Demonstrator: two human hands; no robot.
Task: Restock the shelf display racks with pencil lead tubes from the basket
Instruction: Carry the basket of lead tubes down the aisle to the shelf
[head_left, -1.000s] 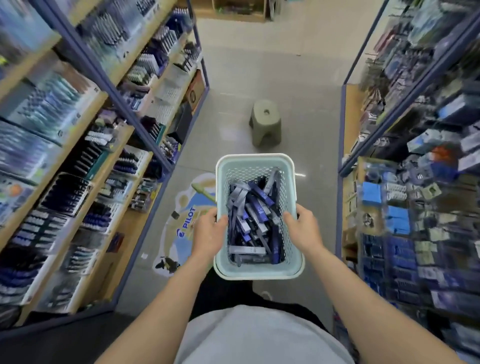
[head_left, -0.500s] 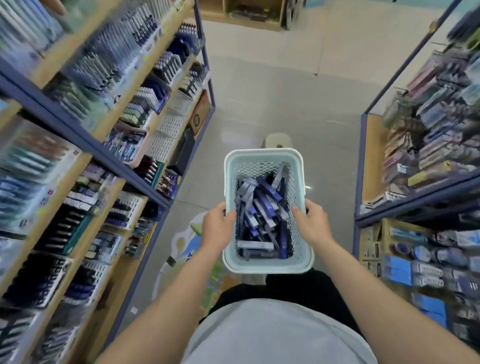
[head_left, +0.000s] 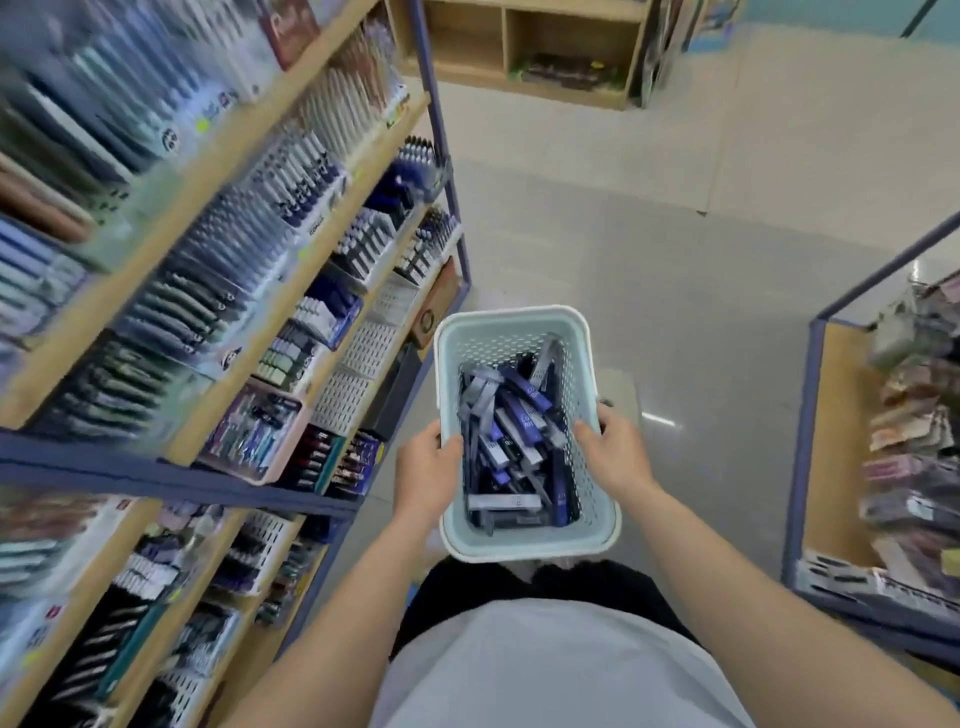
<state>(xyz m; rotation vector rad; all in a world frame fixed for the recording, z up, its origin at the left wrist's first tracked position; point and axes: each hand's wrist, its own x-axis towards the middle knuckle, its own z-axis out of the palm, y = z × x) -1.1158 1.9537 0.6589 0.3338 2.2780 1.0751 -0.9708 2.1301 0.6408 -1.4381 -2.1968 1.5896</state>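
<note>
In a stationery aisle we carry a pale green perforated basket (head_left: 511, 316) at waist height, one bare hand on each long side. Our left hand (head_left: 426, 474) grips the left rim, its thumb hooked over the edge into the basket and its fingers curled down the outer wall. Our right hand (head_left: 614, 457) clasps the right rim the same way, thumb inside and fingers wrapped round the outside. The pencil lead tubes (head_left: 519, 431), grey, blue and dark, lie heaped crisscross in the basket, none of them in either hand. To our left, just beside the basket, white perforated display racks (head_left: 358, 361) sit on wooden shelving (head_left: 218, 317) among blurred rows of pens. To our right, well apart, stands a second shelf unit (head_left: 826, 467) of packaged goods. Grey tiled floor (head_left: 675, 260) stretches ahead to a wooden cabinet (head_left: 524, 47).
</note>
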